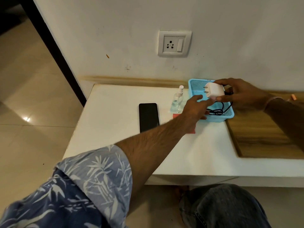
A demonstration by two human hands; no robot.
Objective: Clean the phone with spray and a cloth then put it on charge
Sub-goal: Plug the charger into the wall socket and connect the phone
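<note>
A black phone (148, 116) lies flat, screen up, on the white table (115, 145). To its right stands a clear spray bottle (177, 101), and a red cloth (191, 131) shows partly under my left forearm. My right hand (241, 94) holds a white charger plug (213, 90) above the blue basket (230, 115), pins pointing left. A black cable (218, 111) trails from it into the basket. My left hand (195, 106) reaches to the basket's near-left side, fingers apart, fingertips near the plug's lower edge; whether they touch it I cannot tell.
A wall socket with a switch (174, 44) sits on the white wall above the table. A wooden surface (263, 137) adjoins the table on the right. Tiled floor (32, 96) lies to the left, and my knee (222, 206) is below the table edge.
</note>
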